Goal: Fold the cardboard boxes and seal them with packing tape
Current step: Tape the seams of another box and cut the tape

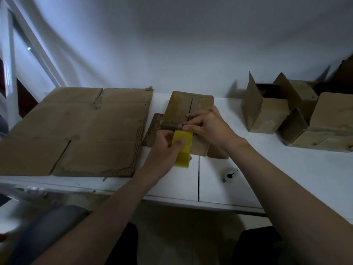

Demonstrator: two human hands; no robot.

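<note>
Pressing the fingers of our right hand [208,125] down on the near edge of the box [188,109], right over the seam between its closed flaps, we seem to be pinning a tape end there so it cannot lift, though the strip itself is hard to see. Our left hand [164,144], just beside and nearer us, grips the yellow tape roll [182,148], thumb across its face, ready to feed tape along that seam. Flat cardboard [86,131] waits beyond our left hand; folded boxes [267,111] stand well past our right, flaps up.

Flattened cardboard [80,131] blocks left, open boxes [298,115] right; table [286,169] between bare.
</note>
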